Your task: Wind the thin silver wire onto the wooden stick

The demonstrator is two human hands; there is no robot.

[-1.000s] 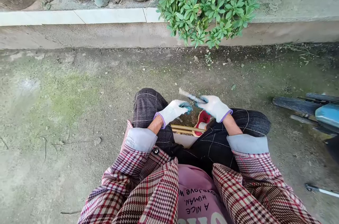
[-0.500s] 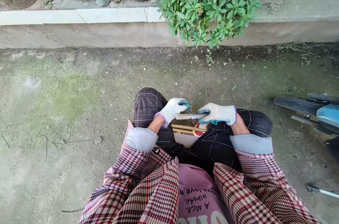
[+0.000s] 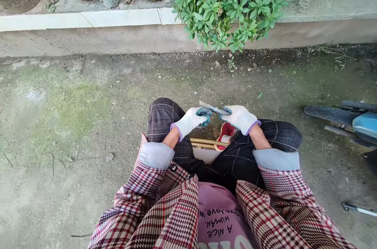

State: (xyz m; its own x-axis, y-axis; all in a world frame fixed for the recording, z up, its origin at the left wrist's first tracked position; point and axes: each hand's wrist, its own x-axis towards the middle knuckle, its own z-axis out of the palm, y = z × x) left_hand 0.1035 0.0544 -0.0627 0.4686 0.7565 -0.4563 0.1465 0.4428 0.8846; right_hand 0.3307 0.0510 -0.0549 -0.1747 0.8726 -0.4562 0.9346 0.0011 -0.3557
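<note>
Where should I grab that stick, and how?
Maybe pinch the stick by its pale end, from the picture's upper left: that slim end juts uncovered past the right hand, which grips the other end. The left hand sits just below.

open ground point(image 3: 165, 78) ahead of the hands point(image 3: 190, 120) point(image 3: 240, 118), knees point(image 3: 163, 117) point(image 3: 282, 133) on either side, leafy shrub point(image 3: 226, 5) beyond

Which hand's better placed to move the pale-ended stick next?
Likely the right hand: its grip is closed around one end of the stick. The left hand is curled close by, near the stick's pale end; whether it holds anything is unclear.
</note>
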